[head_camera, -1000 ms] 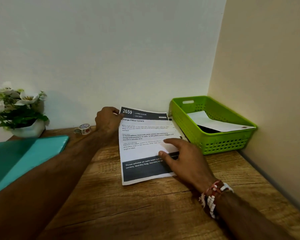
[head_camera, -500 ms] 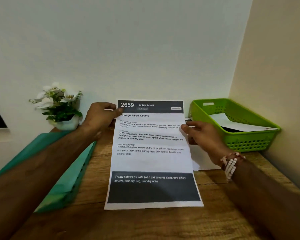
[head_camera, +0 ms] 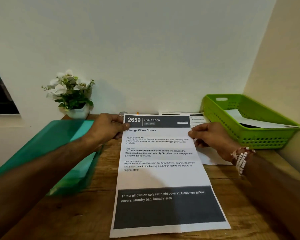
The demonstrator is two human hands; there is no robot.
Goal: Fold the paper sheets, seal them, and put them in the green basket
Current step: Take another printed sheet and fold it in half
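Bench (head_camera: 249, 201): wood, carries every item listed.

Sheet (head_camera: 160, 172): printed page, unfolded, lying lengthwise at centre, near edge at the bench front, far end held by both hands.

Left hand (head_camera: 106, 129): grip pinched on the sheet's far left corner.

Right hand (head_camera: 213, 137): grip pinched on the sheet's right edge near the far end.

Folder (head_camera: 59, 148): teal, left of the sheet, partly under the left forearm.

Other sheets (head_camera: 208, 156): under and behind the right hand.

Basket (head_camera: 260, 139): green, far right corner, one folded sheet already inside.

Plant (head_camera: 71, 94): white pot, far left.

Risk: uneven corner grips would probably skew the fold; the loose near edge may slide on the bench.
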